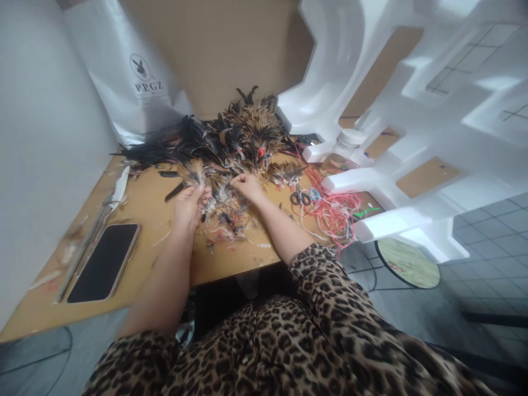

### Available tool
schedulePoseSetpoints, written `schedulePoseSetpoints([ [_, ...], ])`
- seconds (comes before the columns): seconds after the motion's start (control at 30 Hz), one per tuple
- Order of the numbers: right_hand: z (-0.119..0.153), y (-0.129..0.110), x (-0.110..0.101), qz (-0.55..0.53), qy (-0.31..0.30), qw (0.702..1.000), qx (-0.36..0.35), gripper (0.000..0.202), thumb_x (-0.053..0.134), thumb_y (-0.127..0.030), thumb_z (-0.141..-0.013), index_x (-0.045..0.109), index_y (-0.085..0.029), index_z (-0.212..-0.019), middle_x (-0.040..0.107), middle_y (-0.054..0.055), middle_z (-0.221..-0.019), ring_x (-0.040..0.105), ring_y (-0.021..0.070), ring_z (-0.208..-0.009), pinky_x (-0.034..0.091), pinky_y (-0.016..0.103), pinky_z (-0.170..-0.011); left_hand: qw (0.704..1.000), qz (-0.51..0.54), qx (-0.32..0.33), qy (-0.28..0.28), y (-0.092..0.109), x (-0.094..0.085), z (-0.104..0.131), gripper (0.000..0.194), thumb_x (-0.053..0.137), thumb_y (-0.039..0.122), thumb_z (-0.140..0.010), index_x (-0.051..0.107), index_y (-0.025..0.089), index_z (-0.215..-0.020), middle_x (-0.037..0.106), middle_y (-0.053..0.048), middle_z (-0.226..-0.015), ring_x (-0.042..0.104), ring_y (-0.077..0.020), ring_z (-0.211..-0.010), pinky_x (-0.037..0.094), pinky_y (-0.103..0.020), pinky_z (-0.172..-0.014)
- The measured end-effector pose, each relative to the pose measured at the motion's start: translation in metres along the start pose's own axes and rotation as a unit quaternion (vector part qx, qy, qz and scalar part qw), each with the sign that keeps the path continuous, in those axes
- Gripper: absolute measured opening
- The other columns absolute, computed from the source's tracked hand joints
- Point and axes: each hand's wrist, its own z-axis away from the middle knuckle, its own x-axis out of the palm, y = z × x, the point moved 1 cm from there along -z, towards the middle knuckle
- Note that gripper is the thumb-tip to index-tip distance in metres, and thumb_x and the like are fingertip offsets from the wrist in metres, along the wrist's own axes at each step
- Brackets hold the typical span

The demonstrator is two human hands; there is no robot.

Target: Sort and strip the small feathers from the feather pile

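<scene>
My left hand [190,204] is closed in a pinch on a small tuft of feathers [196,177], brown and pale, that sticks up past its fingertips. To its right, my right hand [247,188] has its fingers pressed together at the front of the feather pile [256,124]; whatever lies between the fingertips is too small to make out. The pile is a mix of long black feathers and fluffy brown ones. Between and below my hands, loose fluff and feather scraps [226,217] are scattered with bits of pink string.
A phone [105,263] lies at the table's left. On the right are black-handled scissors [300,198], tangled pink string [336,214] and a white-lidded jar [348,144]. White foam packing [396,187] leans over the right edge; a silver bag [132,82] stands behind.
</scene>
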Motion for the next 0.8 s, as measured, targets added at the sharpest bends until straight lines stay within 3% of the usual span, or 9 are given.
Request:
schedulePoseSetpoints([
  [0.2, 0.013, -0.014, 0.014, 0.232, -0.026, 0.972, -0.025, 0.036, 0.052, -0.050, -0.072, 0.067, -0.018, -0.070, 0.064, 0.001, -0.067, 0.054, 0.0121, -0.064, 0.040, 0.023, -0.064, 1.000, 0.005, -0.003, -0.001, 0.000, 0.001, 0.002, 0.016, 0.071, 0.024, -0.066, 0.062, 0.011, -0.068, 0.066, -0.004, -0.065, 0.056, -0.0049, -0.050, 0.039, -0.013, -0.044],
  [0.3, 0.018, -0.022, 0.019, 0.297, -0.040, 0.953, -0.030, 0.030, 0.051, -0.046, -0.073, 0.068, -0.021, -0.070, 0.066, 0.003, -0.073, 0.057, 0.0156, -0.069, 0.041, 0.026, -0.066, 1.000, 0.006, -0.002, -0.011, -0.001, 0.002, 0.002, 0.016, 0.071, 0.024, -0.066, 0.062, 0.011, -0.068, 0.066, -0.004, -0.065, 0.056, -0.0047, -0.049, 0.039, -0.012, -0.043],
  [0.43, 0.018, -0.022, 0.020, 0.281, -0.029, 0.959, -0.024, 0.022, 0.048, -0.031, -0.073, 0.068, -0.022, -0.076, 0.068, 0.002, -0.079, 0.059, 0.0155, -0.073, 0.041, 0.025, -0.067, 1.000, 0.007, -0.004, -0.016, -0.002, 0.001, 0.001, 0.016, 0.071, 0.024, -0.065, 0.063, 0.011, -0.068, 0.066, -0.004, -0.066, 0.057, -0.0051, -0.050, 0.040, -0.012, -0.043],
  [0.63, 0.014, -0.016, 0.011, 0.210, -0.029, 0.976, -0.044, 0.019, 0.049, -0.024, -0.071, 0.064, -0.018, -0.082, 0.066, 0.000, -0.079, 0.057, 0.0122, -0.073, 0.042, 0.023, -0.070, 1.000, 0.008, -0.004, -0.019, -0.003, 0.000, 0.000, 0.016, 0.071, 0.024, -0.066, 0.064, 0.011, -0.069, 0.067, -0.005, -0.068, 0.057, -0.0049, -0.050, 0.040, -0.012, -0.043],
  [0.8, 0.020, -0.016, 0.014, 0.264, -0.063, 0.951, -0.147, 0.033, 0.049, -0.020, -0.073, 0.063, -0.024, -0.102, 0.063, 0.001, -0.093, 0.057, 0.0151, -0.084, 0.042, 0.026, -0.074, 1.000, 0.007, -0.007, -0.016, -0.003, 0.000, 0.001, 0.014, 0.070, 0.023, -0.066, 0.064, 0.011, -0.068, 0.067, -0.005, -0.067, 0.056, -0.0047, -0.050, 0.040, -0.012, -0.044],
])
